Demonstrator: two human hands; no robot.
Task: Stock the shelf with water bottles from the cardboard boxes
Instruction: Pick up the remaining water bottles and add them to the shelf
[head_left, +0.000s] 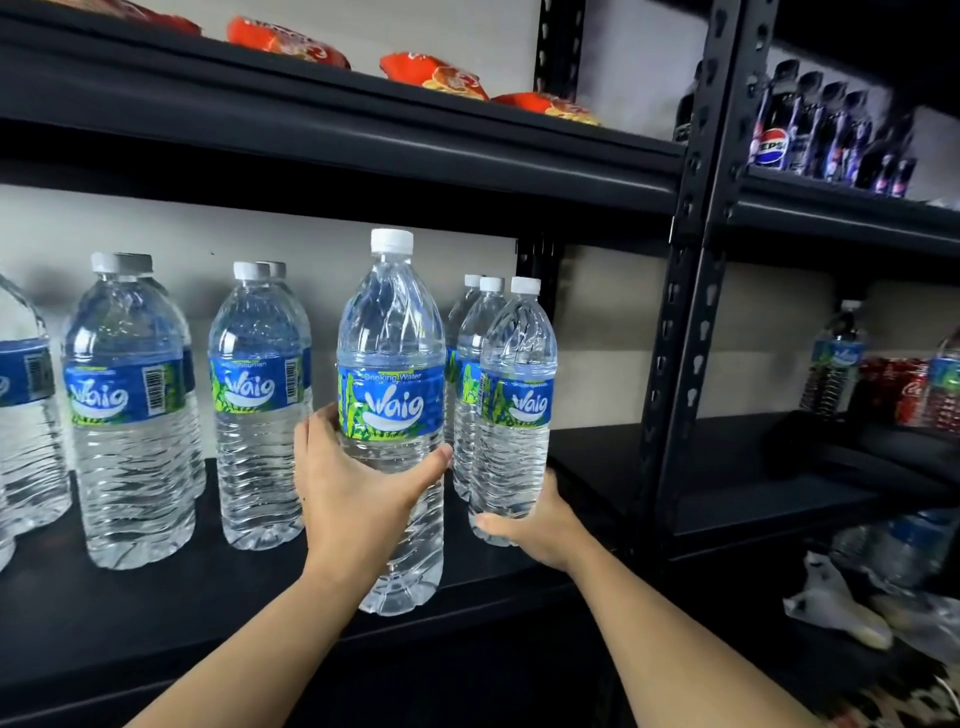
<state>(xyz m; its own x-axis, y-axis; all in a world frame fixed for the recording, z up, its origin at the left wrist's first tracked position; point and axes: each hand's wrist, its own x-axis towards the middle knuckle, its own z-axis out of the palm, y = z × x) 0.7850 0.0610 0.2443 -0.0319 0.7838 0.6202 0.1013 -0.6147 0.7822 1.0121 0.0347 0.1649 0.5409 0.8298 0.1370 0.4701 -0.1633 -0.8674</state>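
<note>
The left hand (358, 493) wraps its fingers round a clear, bumpy plastic water bottle (390, 332) at the black shelf (156, 618) near edge, and the right hand (537, 519) grips a slimmer bottle (517, 426) just right of it.

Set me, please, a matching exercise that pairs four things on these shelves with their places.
Things:
1. snack packets
2. cola bottles
3. red cans
4. bottle gripped by the left hand

Places:
A. right unit's upper shelf
B. between rows of water bottles
C. left unit's upper shelf
D. right unit's middle shelf

Pairs: 1-C, 2-A, 3-D, 4-B.
</note>
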